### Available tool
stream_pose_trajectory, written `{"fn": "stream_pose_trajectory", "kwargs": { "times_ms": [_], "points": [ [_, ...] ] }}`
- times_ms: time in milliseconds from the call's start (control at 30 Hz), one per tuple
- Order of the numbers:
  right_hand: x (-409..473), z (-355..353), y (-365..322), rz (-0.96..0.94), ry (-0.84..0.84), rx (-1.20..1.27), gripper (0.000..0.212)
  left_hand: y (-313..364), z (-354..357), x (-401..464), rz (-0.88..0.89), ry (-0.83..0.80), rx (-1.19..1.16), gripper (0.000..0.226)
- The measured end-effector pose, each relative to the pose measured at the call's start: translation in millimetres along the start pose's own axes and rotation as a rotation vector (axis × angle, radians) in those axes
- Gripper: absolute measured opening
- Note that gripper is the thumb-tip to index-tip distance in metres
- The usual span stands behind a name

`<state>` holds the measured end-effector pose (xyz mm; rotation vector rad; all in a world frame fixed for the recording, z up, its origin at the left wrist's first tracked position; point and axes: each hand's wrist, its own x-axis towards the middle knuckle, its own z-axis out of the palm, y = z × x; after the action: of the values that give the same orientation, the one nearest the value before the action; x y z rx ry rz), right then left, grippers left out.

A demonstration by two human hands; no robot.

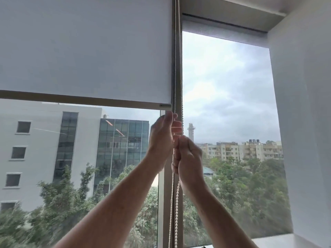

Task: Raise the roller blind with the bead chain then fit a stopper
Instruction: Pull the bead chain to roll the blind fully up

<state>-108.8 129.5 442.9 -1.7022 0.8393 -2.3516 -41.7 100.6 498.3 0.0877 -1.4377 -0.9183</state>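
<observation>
Two bare forearms reach up from the bottom edge. The right hand (188,158) is fisted around the white plastic bead chain (176,203); the left hand (162,138), just above and touching it, has its fingers (170,117) curled at one strand, though whether they pinch it I cannot tell. The chain hangs along the grey window mullion (177,68). Left of it, the pale grey fabric roller blind (86,51) ends at its bottom bar (80,100), roughly mid-window. Raising looks part done. Next comes another downward pull; no stopper is visible.
</observation>
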Motion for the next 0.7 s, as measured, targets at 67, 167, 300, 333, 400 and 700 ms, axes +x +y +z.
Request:
{"fn": "stream_pose_trajectory", "kwargs": {
  "times_ms": [67, 167, 300, 333, 400, 700],
  "points": [
    [-5.7, -0.6, 5.8, 0.02, -0.017, 0.043, 0.047, 22.9, 8.5, 15.1, -0.013, -0.072, -0.037, 0.031],
    [-8.7, 0.0, 6.4, 0.005, -0.051, 0.039, 0.047, 39.5, 22.8, 26.2, -0.112, -0.09, -0.11, 0.031],
    [-3.9, -2.4, 5.3, 0.004, -0.111, -0.004, 0.05, 36.6, 34.4, 25.0, -0.056, 0.041, -0.1, 0.038],
    [-1.9, -5.0, 5.8, 0.037, -0.14, 0.035, 0.049, 36.6, 34.2, 24.0, -0.027, 0.056, -0.083, 0.039],
    [4.7, -11.8, 4.6, 0.107, -0.201, 0.097, 0.042, 38.3, 31.2, 23.1, 0.025, 0.07, -0.053, 0.039],
    [70.3, -6.7, -37.1, 0.181, -0.068, 0.087, 0.055, 7.3, 22.9, -14.5, 0.056, 0.043, 0.038, 0.043]
  ]
}}
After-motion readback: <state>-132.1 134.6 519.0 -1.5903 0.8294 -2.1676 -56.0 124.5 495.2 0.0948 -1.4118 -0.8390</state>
